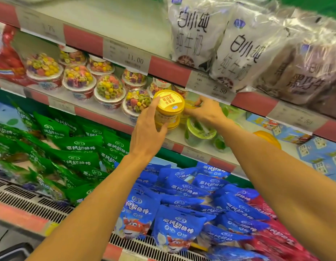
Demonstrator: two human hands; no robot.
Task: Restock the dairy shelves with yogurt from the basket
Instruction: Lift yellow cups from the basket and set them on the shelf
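Note:
My left hand [148,129] grips a yellow-lidded yogurt cup [169,104], which sits stacked on another yellow cup [172,123] at the front of the middle shelf [114,120]. My right hand [205,110] reaches just behind and to the right of it, fingers closed on a second yellow yogurt cup [189,107] that is mostly hidden. Green-lidded yogurt cups [199,133] stand under my right wrist. The basket is out of view.
Cereal-topped yogurt cups [109,90] fill the shelf to the left. White milk bags [236,53] hang over the upper shelf edge above my hands. Green [77,147] and blue cheese-stick bags [184,213] lie in the lower bin. Blue cartons [321,153] sit far right.

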